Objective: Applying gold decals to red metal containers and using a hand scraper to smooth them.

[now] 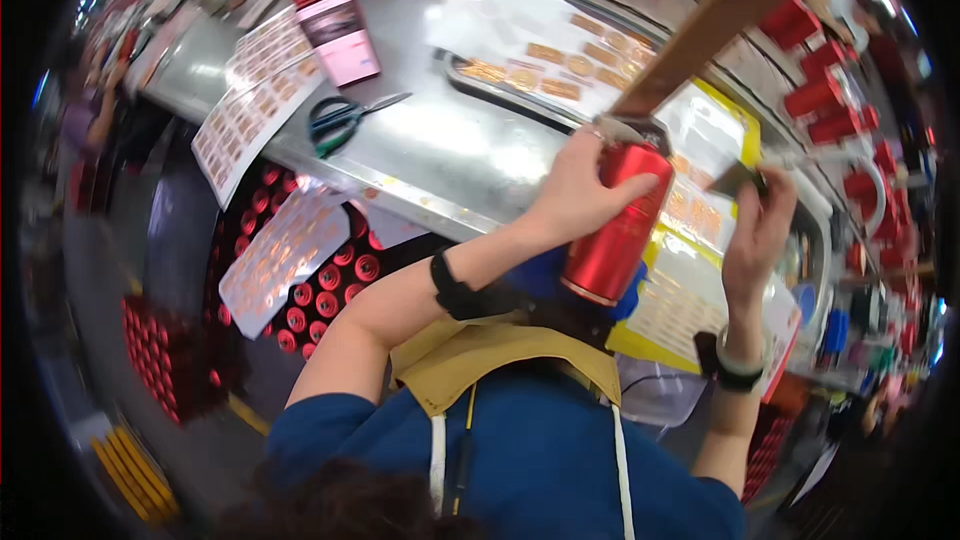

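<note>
A shiny red metal bottle (622, 225) is tilted in front of me, its dark top pointing away. My left hand (582, 190) is closed round its upper part, thumb across the side. To the right of the bottle, my right hand (757, 235) is raised and pinches a small dark flat piece (737, 179) between thumb and fingers. Blur hides what kind of piece it is. Below both hands lie label sheets with gold-coloured print (697, 215) and yellow-edged sheets (672, 325).
Green-handled scissors (338, 123) and a phone with a lit screen (338, 32) lie on the metal bench (440, 155). A brown post (720, 25) rises beyond the bottle. Several red bottles (815, 95) stand along the far right. Crates of red-capped bottles (325, 305) sit at lower left.
</note>
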A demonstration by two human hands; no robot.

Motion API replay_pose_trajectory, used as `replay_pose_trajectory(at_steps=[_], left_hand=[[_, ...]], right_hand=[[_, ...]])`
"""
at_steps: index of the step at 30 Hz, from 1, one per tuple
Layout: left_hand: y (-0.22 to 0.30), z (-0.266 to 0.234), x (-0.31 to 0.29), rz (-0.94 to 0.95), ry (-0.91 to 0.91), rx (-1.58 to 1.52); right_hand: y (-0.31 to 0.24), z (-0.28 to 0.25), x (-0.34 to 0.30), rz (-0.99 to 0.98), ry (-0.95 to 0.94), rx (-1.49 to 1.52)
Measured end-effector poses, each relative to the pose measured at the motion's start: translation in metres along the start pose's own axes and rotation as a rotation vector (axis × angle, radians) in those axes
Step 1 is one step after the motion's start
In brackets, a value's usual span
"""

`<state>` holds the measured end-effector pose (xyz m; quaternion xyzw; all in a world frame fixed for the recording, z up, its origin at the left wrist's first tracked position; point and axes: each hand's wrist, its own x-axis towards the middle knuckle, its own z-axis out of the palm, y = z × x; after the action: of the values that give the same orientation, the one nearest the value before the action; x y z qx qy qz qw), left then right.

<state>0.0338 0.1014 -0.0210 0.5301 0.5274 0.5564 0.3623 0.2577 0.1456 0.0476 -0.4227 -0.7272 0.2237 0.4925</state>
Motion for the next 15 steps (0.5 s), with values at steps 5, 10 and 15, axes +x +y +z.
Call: replay_pose_trajectory(at_steps=[5, 10, 15], left_hand=[[0.002, 0.008, 0.012, 0.088, 0.146, -0.071], [0.001, 0.01, 0.025, -0.057, 0.085, -0.132], [0.017, -0.019, 0.004, -0.077, 0.088, -0.144]], right_hand=[[-0.049, -0.008, -0.085, 0.279, -0.37, -0.09], [-0.068, 0.047, -0.117, 0.273, -0.442, -0.225], [-0.063, 0.015, -0.117, 0.405, -0.463, 0.282]])
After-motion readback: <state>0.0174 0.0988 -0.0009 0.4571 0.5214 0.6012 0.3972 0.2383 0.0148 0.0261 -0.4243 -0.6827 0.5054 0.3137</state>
